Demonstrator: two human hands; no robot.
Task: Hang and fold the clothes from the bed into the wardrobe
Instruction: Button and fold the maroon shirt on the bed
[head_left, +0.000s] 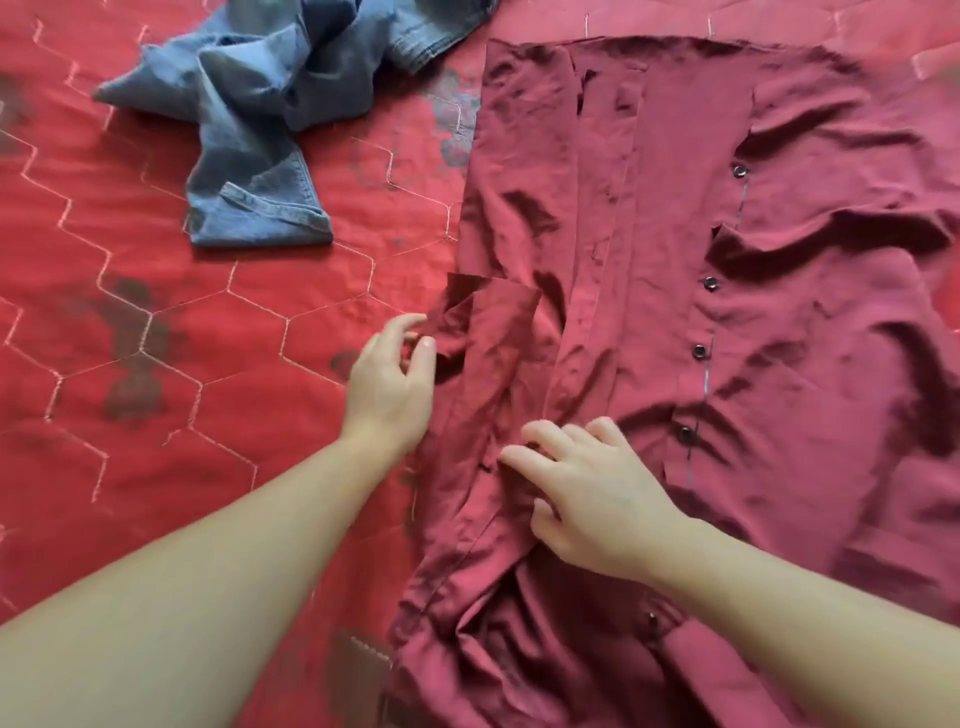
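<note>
A maroon button-up shirt (727, 322) lies spread across the right half of the bed (156, 322), its dark buttons (699, 352) running in a line down the front and its left edge partly folded over. At about 9 o'clock of the shirt, the left hand (388, 384) pinches a folded sleeve flap between thumb and fingers. The right hand (587, 493) rests on the cloth near 7 o'clock of the shirt, its grip loose, fingers bent and pressing the fabric. A crumpled pair of blue jeans (260, 119) lies well apart at 11 o'clock on the red quilted cover.
</note>
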